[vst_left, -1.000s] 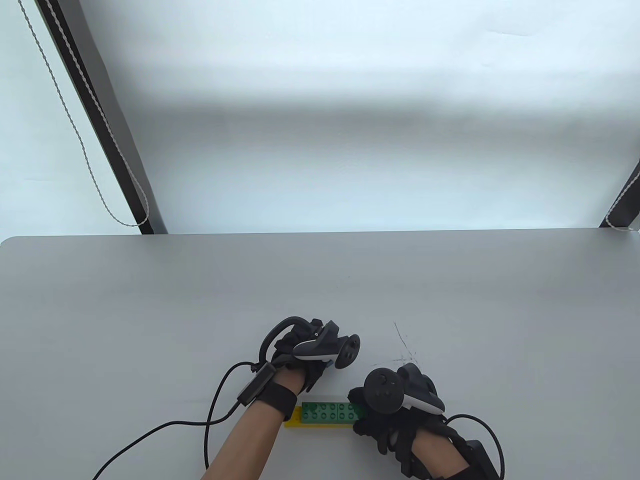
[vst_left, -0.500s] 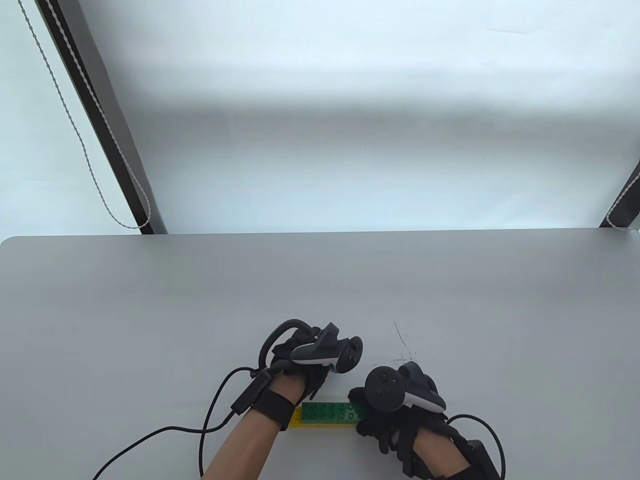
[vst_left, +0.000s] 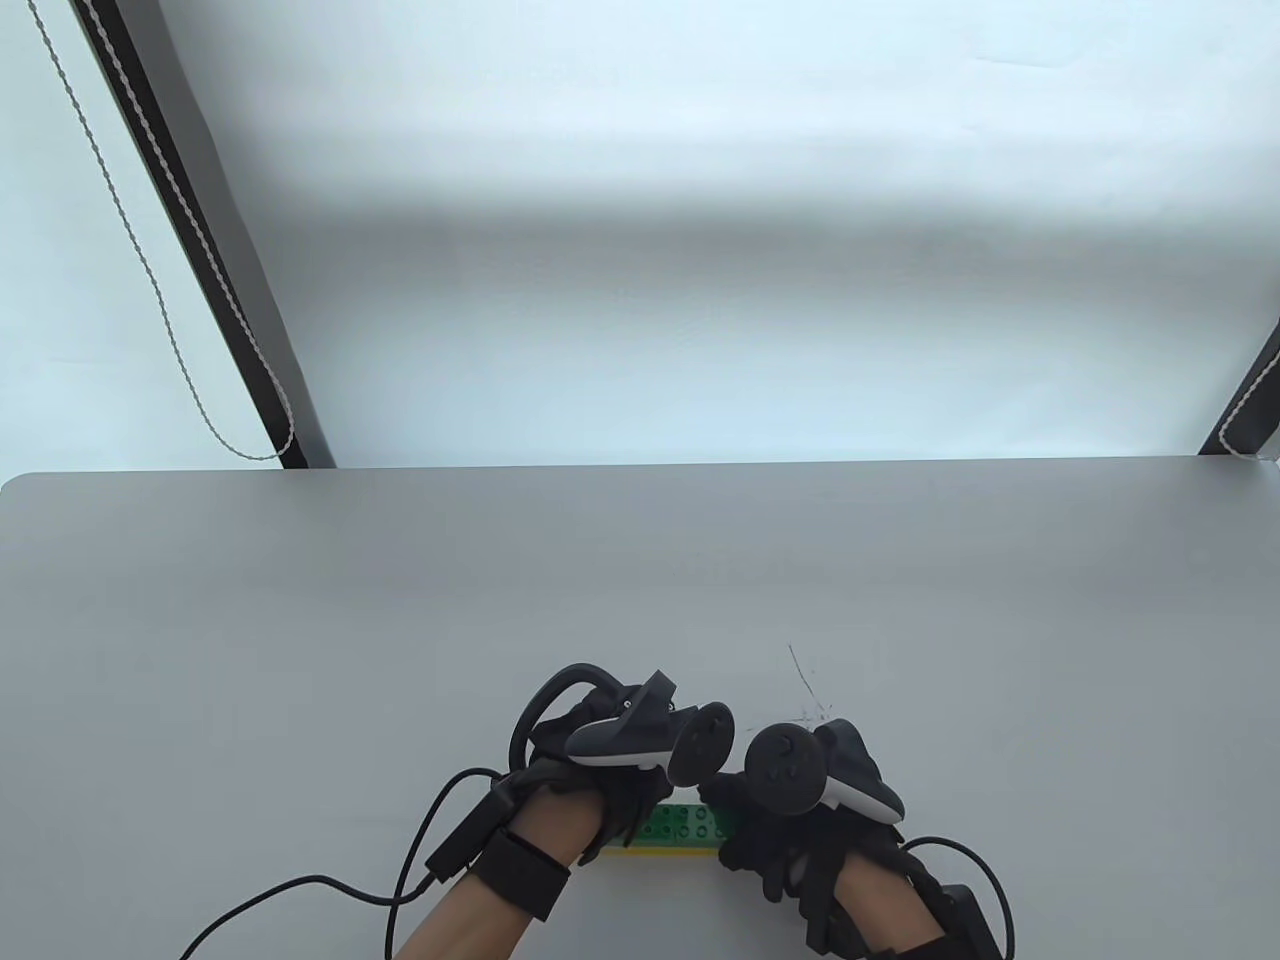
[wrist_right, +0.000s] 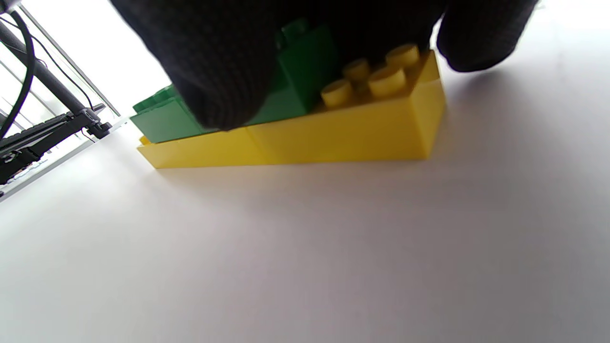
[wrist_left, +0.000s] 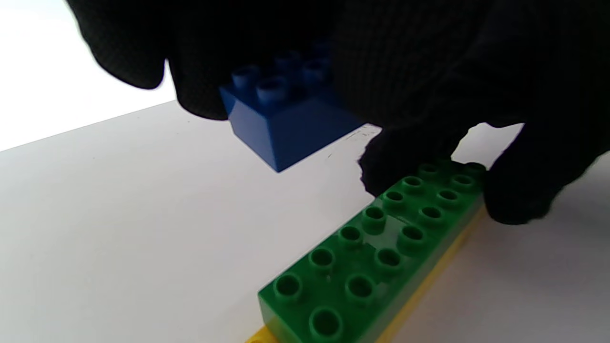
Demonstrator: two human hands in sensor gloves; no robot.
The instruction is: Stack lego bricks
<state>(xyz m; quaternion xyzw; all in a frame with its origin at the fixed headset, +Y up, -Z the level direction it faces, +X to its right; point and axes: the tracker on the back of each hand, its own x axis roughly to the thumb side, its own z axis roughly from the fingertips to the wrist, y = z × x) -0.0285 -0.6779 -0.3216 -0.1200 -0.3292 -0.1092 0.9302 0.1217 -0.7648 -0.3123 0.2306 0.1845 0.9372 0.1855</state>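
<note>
A long green brick layer [vst_left: 686, 824] sits on a long yellow brick layer [vst_left: 660, 852] near the table's front edge. My left hand [vst_left: 610, 790] grips a small blue brick [wrist_left: 286, 114] and holds it in the air above the table, just beyond the green layer [wrist_left: 376, 252]. The blue brick is hidden under the hand in the table view. My right hand [vst_left: 790, 830] grips the right end of the stack; its fingers [wrist_right: 214, 71] lie on the green layer [wrist_right: 295, 81] and the yellow layer [wrist_right: 333, 133].
The grey table [vst_left: 300, 620] stretches far and to both sides of the stack. Black glove cables [vst_left: 330, 880] trail from both wrists at the front edge. Faint scratch marks [vst_left: 805, 690] lie just behind the right hand.
My left hand has moved toward me and slightly right with the blue brick, now covering the stack's left part. My right hand shifted a little away from me, still on the stack's right end.
</note>
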